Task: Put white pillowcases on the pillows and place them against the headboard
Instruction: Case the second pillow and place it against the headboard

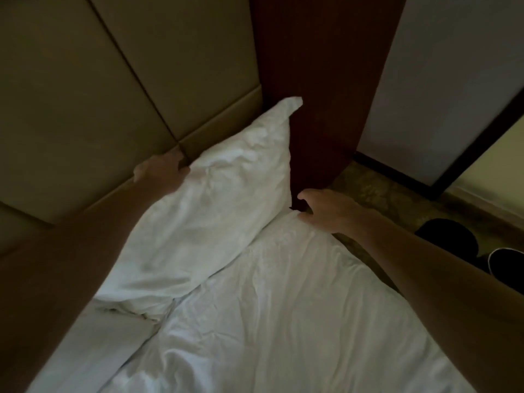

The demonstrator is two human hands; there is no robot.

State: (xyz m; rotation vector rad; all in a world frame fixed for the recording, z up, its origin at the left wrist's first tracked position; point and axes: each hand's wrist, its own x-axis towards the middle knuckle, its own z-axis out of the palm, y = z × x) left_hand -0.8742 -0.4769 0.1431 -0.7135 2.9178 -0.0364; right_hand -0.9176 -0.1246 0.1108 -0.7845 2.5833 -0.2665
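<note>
My left hand point(160, 173) grips the pillow point(215, 199) by its top edge where it leans on the headboard point(85, 95). My right hand point(326, 209), fingers loose, touches its lower corner at the bed point(283, 321) edge, with open floor point(382, 194) beside.

Dim rm; dark red-brown wood panel point(326, 80), white wall point(453, 80) w/ dark trim point(397, 175), mottled carpet point(382, 194).

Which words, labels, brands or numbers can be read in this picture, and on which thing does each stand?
There is no readable text.
The white pillow, the padded headboard, the bed sheet and the wooden panel show no print.
The shoe at the right edge is too dark to tell.
</note>
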